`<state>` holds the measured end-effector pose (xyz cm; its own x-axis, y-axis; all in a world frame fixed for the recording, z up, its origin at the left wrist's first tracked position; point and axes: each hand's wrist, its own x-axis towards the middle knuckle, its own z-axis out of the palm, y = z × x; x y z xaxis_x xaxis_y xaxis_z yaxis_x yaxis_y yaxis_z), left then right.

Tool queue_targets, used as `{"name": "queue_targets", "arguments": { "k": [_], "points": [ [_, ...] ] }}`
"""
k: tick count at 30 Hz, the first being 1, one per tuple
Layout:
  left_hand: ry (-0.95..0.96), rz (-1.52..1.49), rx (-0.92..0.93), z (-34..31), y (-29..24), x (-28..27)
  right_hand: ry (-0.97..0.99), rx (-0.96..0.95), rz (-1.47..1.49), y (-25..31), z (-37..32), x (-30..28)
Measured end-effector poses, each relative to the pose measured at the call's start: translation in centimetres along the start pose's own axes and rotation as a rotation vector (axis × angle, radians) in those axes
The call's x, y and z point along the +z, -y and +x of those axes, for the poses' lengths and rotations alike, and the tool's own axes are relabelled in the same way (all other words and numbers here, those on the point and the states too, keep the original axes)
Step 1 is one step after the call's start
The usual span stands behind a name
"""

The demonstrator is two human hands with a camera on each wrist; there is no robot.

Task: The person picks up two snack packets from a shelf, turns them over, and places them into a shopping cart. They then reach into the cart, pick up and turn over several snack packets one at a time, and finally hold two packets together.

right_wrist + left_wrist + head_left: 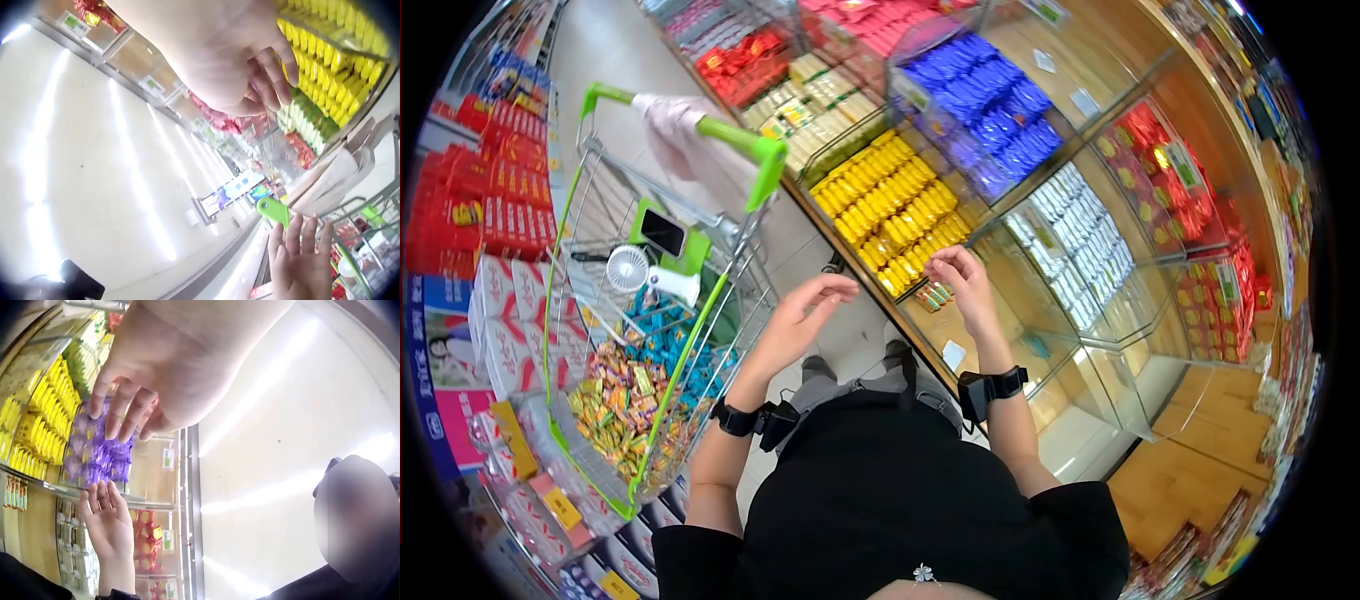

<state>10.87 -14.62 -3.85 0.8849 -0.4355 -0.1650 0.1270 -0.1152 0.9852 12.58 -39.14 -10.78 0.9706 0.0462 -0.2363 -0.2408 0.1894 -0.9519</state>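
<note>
Both hands are raised in front of the body, with nothing between their fingers. My left hand (pixel 798 318) hovers between the shopping cart and the display case, fingers loosely bent. Near the front edge of the yellow-wrapped packets (pixel 890 205), my right hand (pixel 970 292) is held with its fingers relaxed. A few small striped sticks (pixel 935 296) lie just beside it in the case. The left wrist view shows purple packets (pixel 100 453) behind the fingers. In the right wrist view, yellow packets (pixel 331 69) appear beyond the right hand.
The shopping cart (pixel 690 345) with a green frame stands at left, holding wrapped candies (pixel 625 400), blue packets, a white handheld fan (pixel 628 268) and a phone (pixel 663 232). A pale cloth (pixel 670 130) hangs over its handle. Clear dividers (pixel 1090 345) separate the display compartments. Stacked boxes (pixel 520 310) line the far left.
</note>
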Motion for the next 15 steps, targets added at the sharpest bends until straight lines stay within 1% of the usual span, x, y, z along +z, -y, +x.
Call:
{"name": "queue_targets", "arguments": {
  "k": [1, 2, 4, 5, 6, 8, 10, 12, 14, 15],
  "points": [
    [-0.06, 0.018, 0.033, -1.2, 0.0, -0.9, 0.063, -0.027, 0.005, 0.8, -0.1, 1.2],
    [-0.121, 0.039, 0.063, -2.5, -0.1, -1.8, 0.087, -0.018, 0.0, 1.7, -0.3, 2.7],
    [-0.212, 0.022, 0.07, -4.8, -0.4, -3.3, 0.227, -0.043, -0.055, 3.5, -0.5, 5.5],
    [-0.289, 0.041, 0.104, -5.9, -0.4, -4.3, 0.301, -0.037, -0.058, 4.2, -0.6, 6.8],
    [-0.367, 0.06, 0.139, -7.0, -0.5, -5.1, 0.329, -0.032, -0.064, 4.5, -0.6, 8.1],
    [-0.459, 0.018, 0.141, -9.3, -0.8, -6.4, 0.5, -0.064, -0.064, 5.1, -0.6, 10.8],
    [-0.606, -0.038, 0.186, -11.5, -0.9, -7.7, 0.582, -0.026, -0.043, 5.9, -0.9, 13.5],
    [-0.704, -0.023, 0.196, -13.8, -0.8, -8.8, 0.714, -0.071, -0.103, 6.4, -1.1, 16.0],
    [-0.812, 0.002, 0.181, -15.9, -0.6, -9.9, 0.787, -0.084, -0.136, 6.6, -1.3, 18.3],
    [-0.863, -0.006, 0.197, -16.9, -0.3, -10.3, 0.848, -0.122, -0.187, 6.6, -1.4, 19.3]
  ]
}}
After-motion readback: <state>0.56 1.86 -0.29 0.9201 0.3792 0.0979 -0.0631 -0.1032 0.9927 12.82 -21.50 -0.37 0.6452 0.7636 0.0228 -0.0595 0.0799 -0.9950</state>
